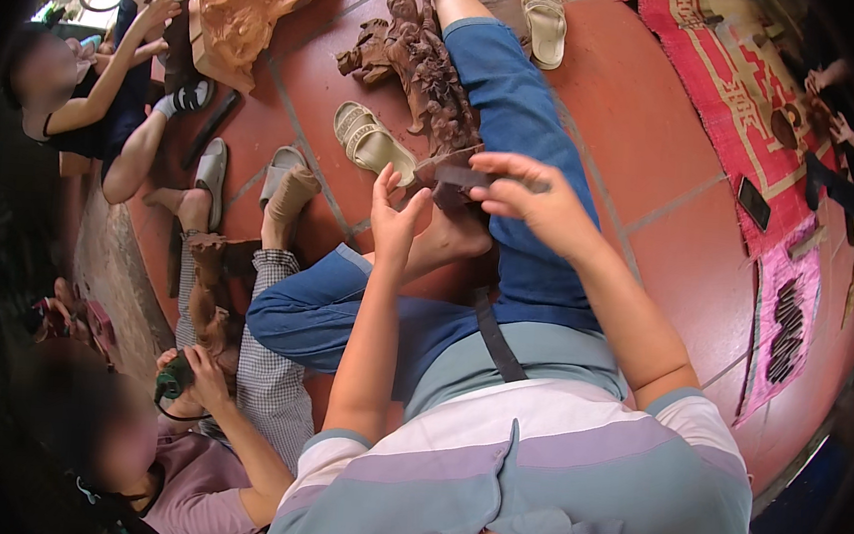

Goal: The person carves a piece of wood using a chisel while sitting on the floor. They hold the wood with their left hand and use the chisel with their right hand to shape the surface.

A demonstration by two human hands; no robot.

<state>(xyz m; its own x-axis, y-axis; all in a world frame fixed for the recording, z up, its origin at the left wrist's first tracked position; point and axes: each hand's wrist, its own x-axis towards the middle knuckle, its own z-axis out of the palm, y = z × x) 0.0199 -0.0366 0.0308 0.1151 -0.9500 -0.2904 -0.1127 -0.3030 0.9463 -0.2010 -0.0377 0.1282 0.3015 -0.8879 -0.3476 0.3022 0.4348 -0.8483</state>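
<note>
A dark brown carved wooden figure (427,76) lies on the tiled floor between my legs, its base toward me. My right hand (533,200) is closed on a dark flat strip (464,177), held over the base end of the carving. The strip resembles folded sandpaper, but its kind is not certain. To the left of the base, my left hand (398,215) is raised with thumb and fingers apart and nothing in it. My bare foot (454,237) rests near the base.
One beige sandal (372,142) sits left of the carving, another (543,25) beyond my right leg. At lower left a person holds a green power tool (175,376) against another carving (212,300). A large orange-brown carving (257,8) stands far left. A red mat (709,63) with a phone (753,203) lies right.
</note>
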